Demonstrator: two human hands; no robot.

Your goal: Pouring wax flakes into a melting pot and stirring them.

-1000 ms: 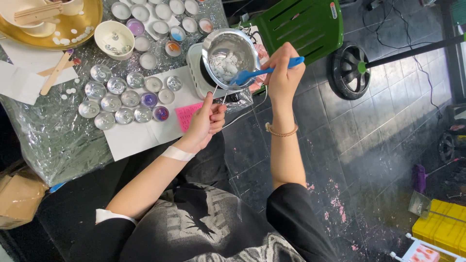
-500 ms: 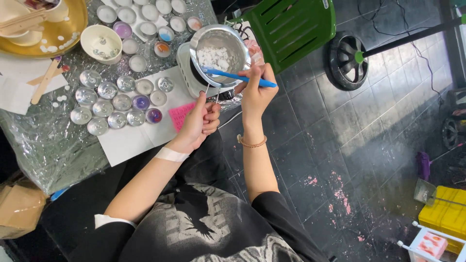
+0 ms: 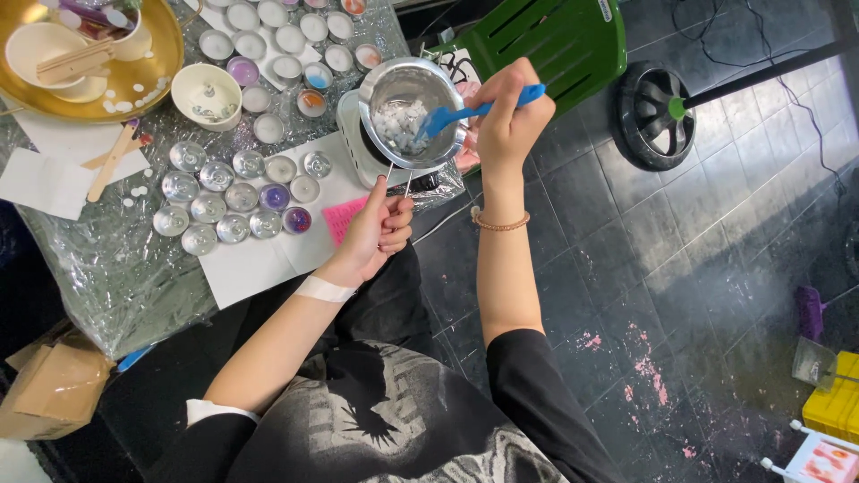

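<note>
In the upper middle of the frame, the metal pot (image 3: pixel 413 109) is steadied by its wire handle, pinched in the left hand (image 3: pixel 380 228); the blue spatula (image 3: pixel 465 112), gripped in the right hand (image 3: pixel 506 121), is best stirred gently through the white wax chunks (image 3: pixel 398 121) so none spill onto the desk (image 3: pixel 116 259)

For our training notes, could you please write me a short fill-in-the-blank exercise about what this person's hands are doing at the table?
1. The right hand holds a spatula whose colour is ____.
2. The spatula's blade sits among white chunks inside a metal ____.
3. The left hand grips the pot's wire ____.
4. The chair beyond the pot is ____.

Missing words: blue; pot; handle; green
</note>
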